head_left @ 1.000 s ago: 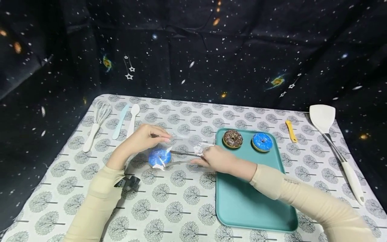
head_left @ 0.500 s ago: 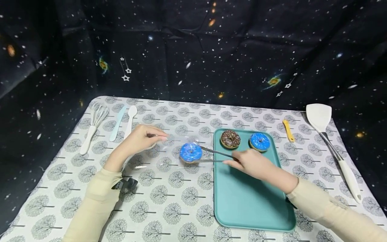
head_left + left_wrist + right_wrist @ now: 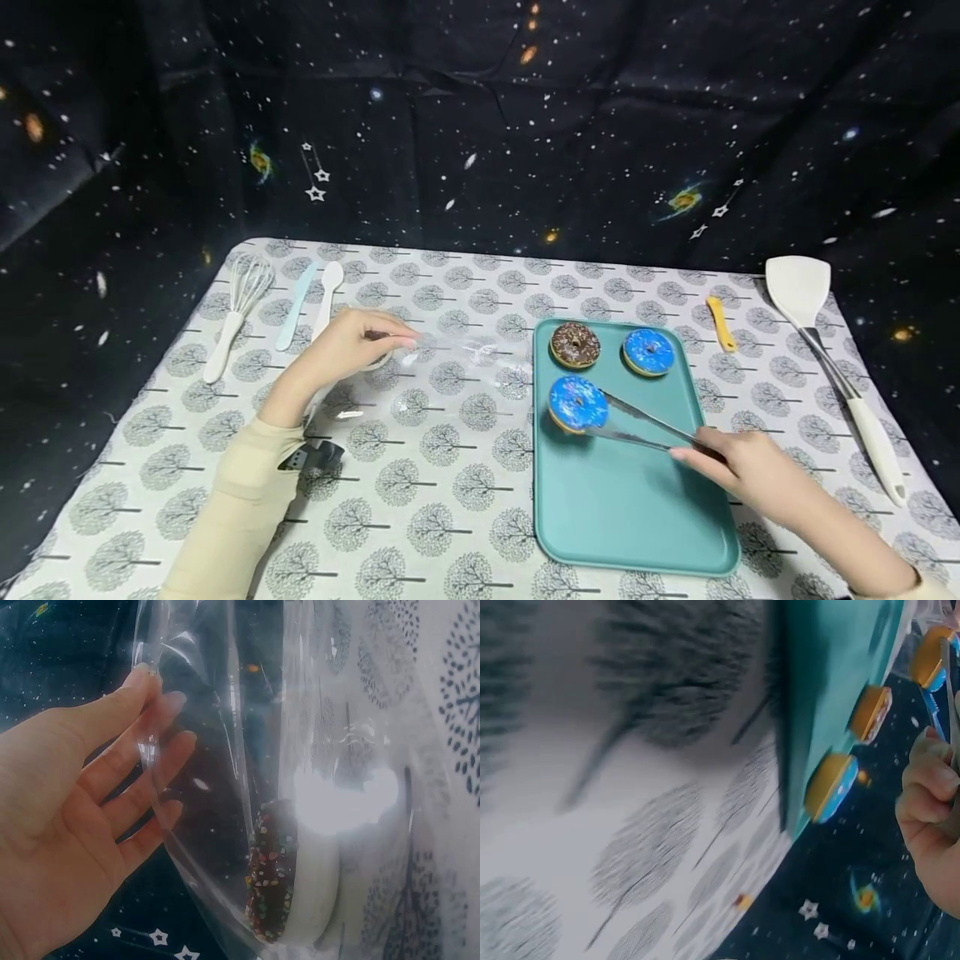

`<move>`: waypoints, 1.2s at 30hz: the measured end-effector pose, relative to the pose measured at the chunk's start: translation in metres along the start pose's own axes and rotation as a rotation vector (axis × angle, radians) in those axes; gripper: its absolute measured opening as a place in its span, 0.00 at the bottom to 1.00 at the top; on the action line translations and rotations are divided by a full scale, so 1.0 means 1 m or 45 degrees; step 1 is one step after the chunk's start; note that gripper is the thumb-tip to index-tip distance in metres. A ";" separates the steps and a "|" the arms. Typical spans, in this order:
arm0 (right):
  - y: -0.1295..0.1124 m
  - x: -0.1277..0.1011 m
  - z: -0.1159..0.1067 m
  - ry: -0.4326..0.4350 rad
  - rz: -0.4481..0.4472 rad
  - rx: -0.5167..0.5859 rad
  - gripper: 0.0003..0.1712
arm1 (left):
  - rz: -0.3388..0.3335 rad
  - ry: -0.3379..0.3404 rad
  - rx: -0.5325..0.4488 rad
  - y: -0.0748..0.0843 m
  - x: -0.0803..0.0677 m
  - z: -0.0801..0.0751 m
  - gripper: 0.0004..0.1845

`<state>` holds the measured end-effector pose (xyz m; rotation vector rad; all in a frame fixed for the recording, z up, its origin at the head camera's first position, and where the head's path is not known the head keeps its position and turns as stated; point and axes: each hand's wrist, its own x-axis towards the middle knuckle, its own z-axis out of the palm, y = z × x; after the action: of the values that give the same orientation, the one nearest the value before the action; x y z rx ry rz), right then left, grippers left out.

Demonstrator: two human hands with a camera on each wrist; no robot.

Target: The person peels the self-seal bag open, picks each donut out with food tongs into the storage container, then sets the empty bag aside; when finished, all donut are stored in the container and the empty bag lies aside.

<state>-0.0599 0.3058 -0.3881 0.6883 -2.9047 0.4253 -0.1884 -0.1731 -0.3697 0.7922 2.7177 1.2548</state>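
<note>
Right hand grips metal tongs clamping a blue-iced doughnut over the teal tray; left hand pinches a clear plastic bag.

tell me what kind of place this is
Probably a staged tabletop set for a baking or kitchen activity, not a real kitchen. A starry dark cloth backdrop hangs behind a table with a tree-print cloth; a teal tray holds doughnuts, with a whisk and spatula laid out beside it.

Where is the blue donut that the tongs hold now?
In the head view, the blue donut sits between the tips of the tongs over the teal tray, near its left edge, just below the chocolate donut.
</note>
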 end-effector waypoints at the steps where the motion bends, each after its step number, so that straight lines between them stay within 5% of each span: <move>1: 0.002 -0.006 -0.001 0.012 -0.002 -0.006 0.22 | -0.004 0.001 -0.001 0.000 0.000 0.000 0.09; 8: 0.011 -0.035 0.002 0.057 -0.087 0.053 0.24 | -0.017 0.018 0.016 -0.004 0.000 -0.001 0.08; 15: 0.014 -0.048 0.010 -0.050 -0.138 0.218 0.24 | -0.012 0.005 0.002 -0.005 -0.002 -0.002 0.09; 21: 0.018 -0.052 0.010 -0.050 -0.147 0.183 0.25 | -0.027 -0.015 -0.002 -0.003 -0.001 -0.001 0.10; 30: 0.025 -0.049 -0.015 -0.093 -0.125 0.195 0.21 | -0.007 -0.018 0.010 -0.002 -0.001 -0.003 0.10; 36: 0.025 -0.019 -0.015 -0.028 -0.185 0.224 0.20 | -0.007 -0.020 0.015 -0.003 -0.001 -0.003 0.10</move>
<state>-0.0536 0.3394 -0.3837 0.9270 -2.8358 0.6643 -0.1892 -0.1773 -0.3701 0.7919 2.7154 1.2276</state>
